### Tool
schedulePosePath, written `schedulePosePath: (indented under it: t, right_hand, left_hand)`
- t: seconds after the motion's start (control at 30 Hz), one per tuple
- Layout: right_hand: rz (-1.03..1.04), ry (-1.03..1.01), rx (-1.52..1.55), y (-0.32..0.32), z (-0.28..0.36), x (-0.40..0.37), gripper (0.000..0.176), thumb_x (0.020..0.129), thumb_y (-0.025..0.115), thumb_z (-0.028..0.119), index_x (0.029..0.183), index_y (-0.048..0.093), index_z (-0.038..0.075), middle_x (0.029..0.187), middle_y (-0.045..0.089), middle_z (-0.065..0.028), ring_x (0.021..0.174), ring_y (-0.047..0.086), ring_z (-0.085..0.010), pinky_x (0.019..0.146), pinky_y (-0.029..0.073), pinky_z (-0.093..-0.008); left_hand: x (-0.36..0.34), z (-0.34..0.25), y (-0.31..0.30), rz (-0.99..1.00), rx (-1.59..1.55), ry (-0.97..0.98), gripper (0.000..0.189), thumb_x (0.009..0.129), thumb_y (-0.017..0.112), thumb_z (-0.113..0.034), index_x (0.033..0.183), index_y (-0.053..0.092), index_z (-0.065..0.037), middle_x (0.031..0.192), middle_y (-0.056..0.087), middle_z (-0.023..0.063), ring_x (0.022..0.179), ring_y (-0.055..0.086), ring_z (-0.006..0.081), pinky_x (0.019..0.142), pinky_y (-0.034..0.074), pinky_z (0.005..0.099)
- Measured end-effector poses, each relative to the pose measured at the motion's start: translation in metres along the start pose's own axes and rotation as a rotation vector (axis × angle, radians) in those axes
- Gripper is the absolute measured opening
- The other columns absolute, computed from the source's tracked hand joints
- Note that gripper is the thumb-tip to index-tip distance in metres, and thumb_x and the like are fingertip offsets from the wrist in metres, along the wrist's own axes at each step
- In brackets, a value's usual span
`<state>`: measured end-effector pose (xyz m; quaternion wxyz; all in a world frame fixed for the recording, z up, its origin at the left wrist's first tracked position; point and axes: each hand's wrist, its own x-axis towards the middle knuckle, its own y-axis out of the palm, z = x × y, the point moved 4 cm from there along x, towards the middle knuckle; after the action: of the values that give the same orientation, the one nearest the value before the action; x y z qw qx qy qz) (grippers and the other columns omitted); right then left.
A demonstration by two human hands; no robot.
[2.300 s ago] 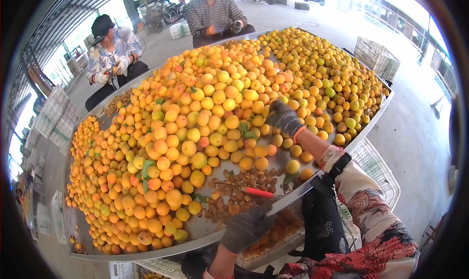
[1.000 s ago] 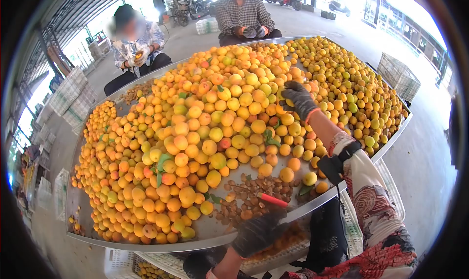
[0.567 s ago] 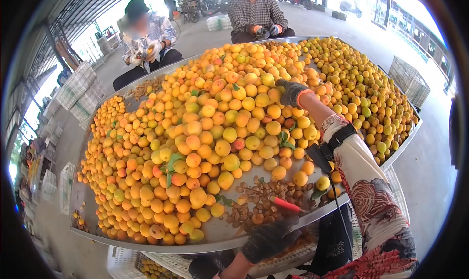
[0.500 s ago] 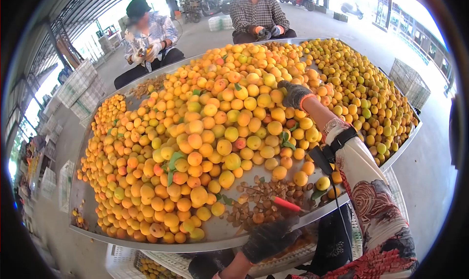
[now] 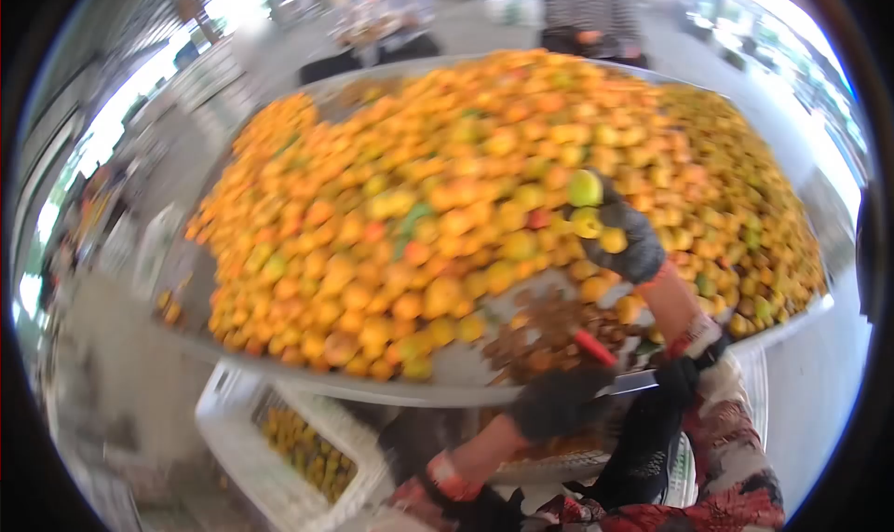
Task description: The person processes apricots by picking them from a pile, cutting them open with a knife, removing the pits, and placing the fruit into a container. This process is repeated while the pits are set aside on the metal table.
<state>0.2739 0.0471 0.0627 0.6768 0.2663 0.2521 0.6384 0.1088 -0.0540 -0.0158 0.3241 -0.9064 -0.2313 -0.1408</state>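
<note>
My right hand point(image 5: 630, 245), in a dark glove, is closed around a few yellow-green apricots point(image 5: 585, 189) above the heap. They show along the fingers, on the left side of the glove. My left hand point(image 5: 563, 402), also gloved, is at the tray's near rim, its fingers smeared by motion; I cannot tell whether it grips anything. Just beyond it, a red handle point(image 5: 594, 347) lies at the brown apricot stones point(image 5: 531, 338). Orange and yellow apricots point(image 5: 438, 220) heap across the wide metal tray point(image 5: 461, 366).
A white plastic crate point(image 5: 237, 429) with more fruit point(image 5: 303, 448) stands under the tray's near left edge. Two people point(image 5: 382, 15) point(image 5: 589, 20) sit at the far side. Smaller, darker apricots point(image 5: 745, 197) fill the tray's right end.
My right hand has come back toward me from the heap, now with apricots in it. My left hand stays by the near rim. The view has swung, shifting the scene and blurring it.
</note>
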Motion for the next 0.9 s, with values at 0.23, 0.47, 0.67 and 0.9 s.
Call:
schedulePosePath:
  t: [0.23,0.47,0.67,0.9]
  right_hand:
    - [0.423,0.252,-0.192,0.173,-0.110,-0.004,0.068,0.064,0.062,0.005,0.127,0.037,0.012,0.102,0.056,-0.0179,0.082,0.061,-0.0251,0.047,0.053,-0.0299]
    - [0.804,-0.070,-0.817,0.284,-0.210,0.001,0.049,0.081,0.059,0.016,0.126,0.042,0.005,0.104,0.057,-0.0071,0.095,0.054,-0.0126,0.084,0.041,-0.0241]
    - [0.544,0.158,-0.756,0.206,-0.119,-0.007,0.047,0.084,0.058,0.012,0.126,0.040,0.001,0.103,0.058,-0.0091,0.092,0.057,-0.0141,0.075,0.049,-0.0267]
    - [0.303,-0.043,-1.154,0.050,-0.034,-0.097,0.038,0.085,0.053,0.012,0.121,0.047,0.004,0.113,0.055,-0.0053,0.100,0.054,-0.0148,0.083,0.045,-0.0264]
  left_hand:
    - [0.006,-0.009,-0.021,0.023,0.138,-0.054,0.024,0.077,0.056,-0.028,0.091,0.062,-0.009,0.081,0.061,0.0100,0.069,0.060,0.0251,0.062,0.049,0.0375]
    - [-0.018,0.000,-0.028,-0.134,0.071,-0.060,0.028,0.073,0.060,-0.031,0.091,0.063,-0.010,0.083,0.062,0.0119,0.075,0.059,0.0295,0.067,0.048,0.0391]
    - [-0.005,-0.004,-0.022,0.261,0.179,-0.140,0.032,0.072,0.062,-0.031,0.097,0.062,-0.011,0.088,0.063,0.0142,0.083,0.059,0.0339,0.073,0.047,0.0404]
    - [0.006,-0.010,-0.009,0.034,-0.023,0.170,0.032,0.080,0.055,-0.028,0.103,0.057,-0.007,0.096,0.061,0.0146,0.086,0.059,0.0306,0.075,0.046,0.0400]
